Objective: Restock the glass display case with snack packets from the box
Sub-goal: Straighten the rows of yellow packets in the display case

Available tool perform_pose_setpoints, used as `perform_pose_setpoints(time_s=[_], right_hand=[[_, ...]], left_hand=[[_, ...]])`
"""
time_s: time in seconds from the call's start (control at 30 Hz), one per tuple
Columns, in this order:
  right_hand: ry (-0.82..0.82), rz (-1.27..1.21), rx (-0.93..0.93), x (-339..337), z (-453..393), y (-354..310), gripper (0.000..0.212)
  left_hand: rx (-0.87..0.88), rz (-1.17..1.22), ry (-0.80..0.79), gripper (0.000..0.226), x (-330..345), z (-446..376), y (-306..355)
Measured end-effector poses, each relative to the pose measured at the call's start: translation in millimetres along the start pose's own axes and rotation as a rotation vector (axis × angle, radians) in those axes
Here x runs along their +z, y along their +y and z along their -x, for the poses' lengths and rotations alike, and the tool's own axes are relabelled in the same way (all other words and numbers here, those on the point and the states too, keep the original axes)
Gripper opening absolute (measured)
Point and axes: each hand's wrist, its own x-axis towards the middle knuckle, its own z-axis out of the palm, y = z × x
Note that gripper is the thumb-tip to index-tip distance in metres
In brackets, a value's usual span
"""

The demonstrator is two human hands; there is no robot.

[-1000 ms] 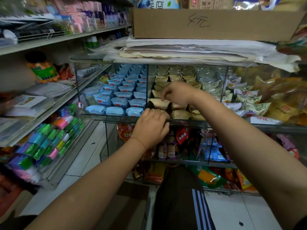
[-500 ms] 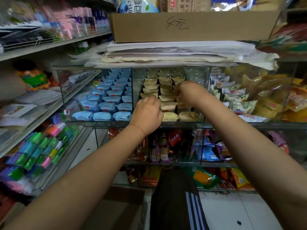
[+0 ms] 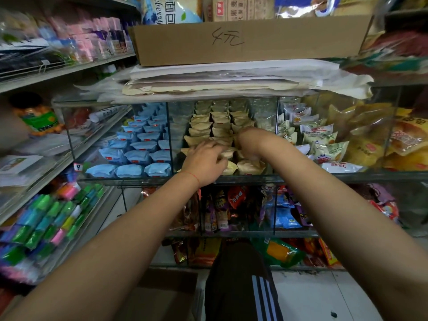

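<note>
The glass display case (image 3: 254,180) has a middle compartment filled with rows of beige snack packets (image 3: 201,126). My left hand (image 3: 205,162) reaches over the front edge into that compartment, with fingers and thumb curled round a beige packet in the front rows. Just right of it and a little deeper, my right hand (image 3: 249,141) is bent down among the beige packets, its fingers hidden between them. An open cardboard box (image 3: 162,295) sits on the floor below, beside my leg; its contents are out of sight.
Blue packets (image 3: 139,156) fill the compartment to the left, white and green packets (image 3: 322,137) the one to the right. Stacked paper and a cardboard box (image 3: 243,40) lie on the case. Lower shelves hold mixed snacks; a rack of coloured items (image 3: 46,223) stands at left.
My left hand moved from the case's front edge up into the beige compartment. My right hand shifted right and deeper among the packets. The view has come closer to the case.
</note>
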Motion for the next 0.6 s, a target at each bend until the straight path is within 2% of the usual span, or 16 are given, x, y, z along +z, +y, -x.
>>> perform_pose_setpoints(time_s=[0.17, 0.33, 0.5, 0.6], right_hand=[[0.016, -0.015, -0.011, 1, -4, 1, 0.024], [0.138, -0.141, 0.141, -7, -12, 5, 0.032], [0.114, -0.161, 0.123, 4, -24, -3, 0.037], [0.097, -0.129, 0.129, 12, -29, -4, 0.035]], left_hand=[[-0.011, -0.013, 0.03, 0.042, 1, -3, -4], [-0.049, 0.0, 0.12, 0.045, -4, -6, -9], [-0.046, -0.021, -0.067, 0.05, -7, -21, -5], [-0.067, -0.046, -0.11, 0.051, -3, -29, -3]])
